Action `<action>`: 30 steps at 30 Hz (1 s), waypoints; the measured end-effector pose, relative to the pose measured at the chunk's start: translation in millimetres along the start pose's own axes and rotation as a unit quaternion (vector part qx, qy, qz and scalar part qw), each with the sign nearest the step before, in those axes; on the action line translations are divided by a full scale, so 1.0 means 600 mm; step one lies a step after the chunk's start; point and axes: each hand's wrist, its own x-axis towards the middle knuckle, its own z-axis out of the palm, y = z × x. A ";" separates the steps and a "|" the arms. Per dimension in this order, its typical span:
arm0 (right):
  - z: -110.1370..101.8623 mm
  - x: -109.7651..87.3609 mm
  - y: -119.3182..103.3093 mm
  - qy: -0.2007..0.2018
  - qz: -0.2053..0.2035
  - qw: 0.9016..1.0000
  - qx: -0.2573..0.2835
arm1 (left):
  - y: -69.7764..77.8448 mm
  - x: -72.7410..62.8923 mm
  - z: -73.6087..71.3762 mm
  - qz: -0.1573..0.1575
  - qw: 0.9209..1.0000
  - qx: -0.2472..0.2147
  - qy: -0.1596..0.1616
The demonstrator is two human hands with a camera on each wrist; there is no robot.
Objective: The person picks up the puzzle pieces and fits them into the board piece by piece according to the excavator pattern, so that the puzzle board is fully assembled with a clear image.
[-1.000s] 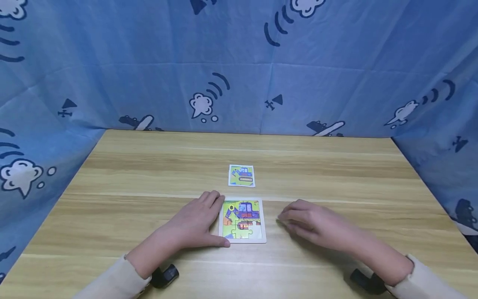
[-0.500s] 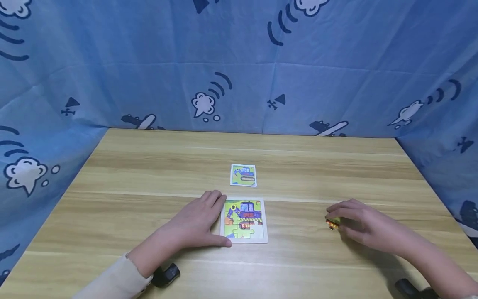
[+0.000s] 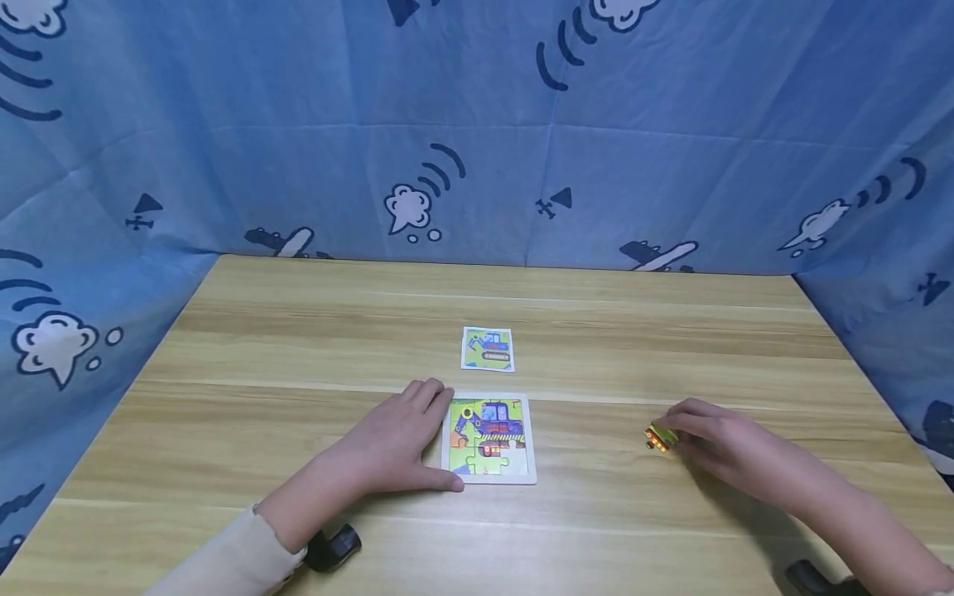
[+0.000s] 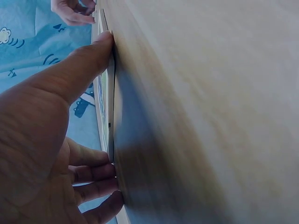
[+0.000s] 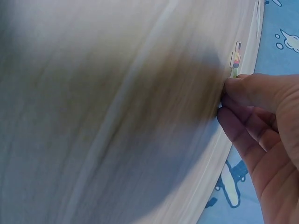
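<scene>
A white-framed jigsaw puzzle tray (image 3: 531, 447) lies on the table, its fitted pieces showing a blue excavator on green. At its lower right corner the white base is bare. My left hand (image 3: 387, 439) holds the tray by its left side, thumb at the near edge and fingers at the far left corner. In the left wrist view the thumb (image 4: 93, 58) lies against the tray's edge. To the right, my right hand (image 3: 734, 443) pinches a small green, orange and yellow puzzle piece (image 3: 660, 437) between thumb and fingers. The right wrist view shows only part of that piece (image 5: 236, 58).
Behind the tray lies a small picture card (image 3: 488, 348) with the same excavator. The wooden table (image 3: 298, 331) ends at a blue patterned cloth (image 3: 477, 124) at the back and sides. A black wrist camera (image 3: 333, 548) sits under the left wrist.
My right hand has moved from beside the tray to the right. The puzzle piece has come into view at its fingertips and has turned slightly. The left hand stays on the tray.
</scene>
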 end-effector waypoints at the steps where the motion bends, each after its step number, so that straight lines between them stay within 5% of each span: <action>1: 0.001 0.001 -0.001 0.005 -0.002 1.000 0.002 | 0.000 0.000 0.000 0.000 1.000 0.000 0.000; 12: 0.012 0.007 -0.016 0.025 0.053 0.998 0.010 | 0.002 0.000 -0.001 0.001 1.000 0.000 -0.002; 20: -0.002 0.015 -0.031 -0.043 0.178 0.982 0.045 | 0.001 0.000 0.000 0.004 1.000 0.000 -0.001; 30: -0.002 0.005 -0.008 -0.012 0.035 0.999 0.024 | 0.002 0.000 -0.001 0.002 1.000 0.001 0.000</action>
